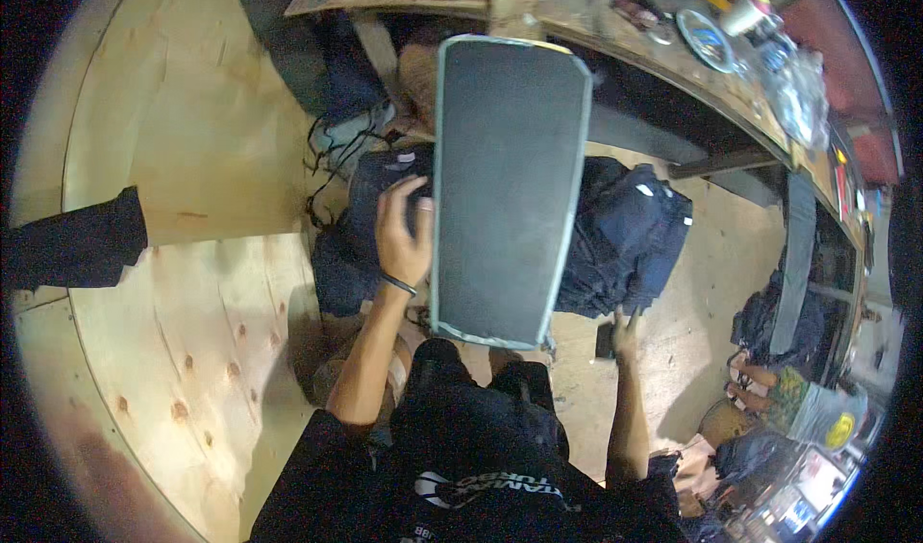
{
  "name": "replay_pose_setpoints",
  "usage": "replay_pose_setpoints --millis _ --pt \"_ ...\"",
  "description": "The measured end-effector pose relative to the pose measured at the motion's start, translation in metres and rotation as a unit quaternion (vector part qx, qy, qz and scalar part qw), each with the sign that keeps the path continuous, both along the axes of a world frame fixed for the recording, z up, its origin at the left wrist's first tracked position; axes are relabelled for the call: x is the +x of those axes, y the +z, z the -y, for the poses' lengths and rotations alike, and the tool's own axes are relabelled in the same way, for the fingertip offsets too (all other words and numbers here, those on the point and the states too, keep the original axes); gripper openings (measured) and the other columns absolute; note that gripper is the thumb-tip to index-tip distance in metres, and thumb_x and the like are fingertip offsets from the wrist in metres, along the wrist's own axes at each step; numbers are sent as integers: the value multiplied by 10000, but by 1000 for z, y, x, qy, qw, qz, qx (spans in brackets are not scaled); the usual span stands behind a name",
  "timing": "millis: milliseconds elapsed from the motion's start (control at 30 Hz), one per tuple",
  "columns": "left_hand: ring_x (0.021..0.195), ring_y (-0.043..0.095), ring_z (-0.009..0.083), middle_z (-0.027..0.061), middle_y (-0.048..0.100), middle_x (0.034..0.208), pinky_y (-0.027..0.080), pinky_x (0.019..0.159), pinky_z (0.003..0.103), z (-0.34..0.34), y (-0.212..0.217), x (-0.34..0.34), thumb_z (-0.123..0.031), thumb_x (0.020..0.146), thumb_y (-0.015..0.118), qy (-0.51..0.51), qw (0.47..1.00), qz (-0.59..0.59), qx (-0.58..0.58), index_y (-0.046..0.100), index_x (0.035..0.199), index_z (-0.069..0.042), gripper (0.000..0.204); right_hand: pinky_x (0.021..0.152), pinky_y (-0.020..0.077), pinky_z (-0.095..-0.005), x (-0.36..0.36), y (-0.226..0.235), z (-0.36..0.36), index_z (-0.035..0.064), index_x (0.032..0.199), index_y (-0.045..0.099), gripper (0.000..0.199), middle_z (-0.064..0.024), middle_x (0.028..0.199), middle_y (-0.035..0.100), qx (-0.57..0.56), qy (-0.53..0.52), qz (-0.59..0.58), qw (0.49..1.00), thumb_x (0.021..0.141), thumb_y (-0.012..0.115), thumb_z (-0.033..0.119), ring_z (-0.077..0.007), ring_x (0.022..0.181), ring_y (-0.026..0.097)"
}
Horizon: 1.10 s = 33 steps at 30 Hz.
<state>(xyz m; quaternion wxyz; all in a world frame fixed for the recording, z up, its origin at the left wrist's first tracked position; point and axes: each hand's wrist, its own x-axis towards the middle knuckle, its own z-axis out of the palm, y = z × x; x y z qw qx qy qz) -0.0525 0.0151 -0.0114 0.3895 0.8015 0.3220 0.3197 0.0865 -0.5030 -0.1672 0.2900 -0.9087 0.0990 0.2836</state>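
Note:
A long dark board with a pale, worn edge stands in front of me, wider at its far end. Beside its left edge is my left hand, fingers apart and slightly bent, a dark band on the wrist. Dark folded garments lie just beyond that hand. On the board's other side is a pile of dark navy garments with small white labels. My right hand is at the near edge of that pile, fingers drawn together, with a small dark piece against it that I cannot make out.
A wooden workbench curves along the far side and right, holding a round blue-and-white dish and clear plastic bags. Plywood panels cover the left, with a dark cloth there. Another person is at the lower right.

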Motion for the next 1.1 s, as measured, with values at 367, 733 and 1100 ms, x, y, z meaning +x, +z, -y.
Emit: replay_pose_setpoints --millis 367,733,1100 --pt "1321 646 350 160 653 1426 371 1186 618 -175 -300 30 -278 1012 645 -237 773 -569 151 680 1340 -110 371 750 587 -592 -183 -5 -4 56 1679 315 877 -343 858 734 -134 170 -127 968 1011 673 498 -481 783 744" --pt "675 712 234 46 679 704 539 622 423 73 -48 -148 -497 995 708 -676 711 -183 66 653 740 -170 418 766 611 -587 -173 183 -182 271 1719 266 753 -291 1083 750 19 603 -130 787 1068 613 423 -489 833 751" --pt "574 611 151 -31 579 606 407 586 350 -10 72 -33 -472 943 807 -493 823 -42 280 623 669 -183 439 816 612 -528 -29 244 -172 92 1243 741 321 -196 1040 791 14 470 -91 878 982 703 275 -410 988 771"
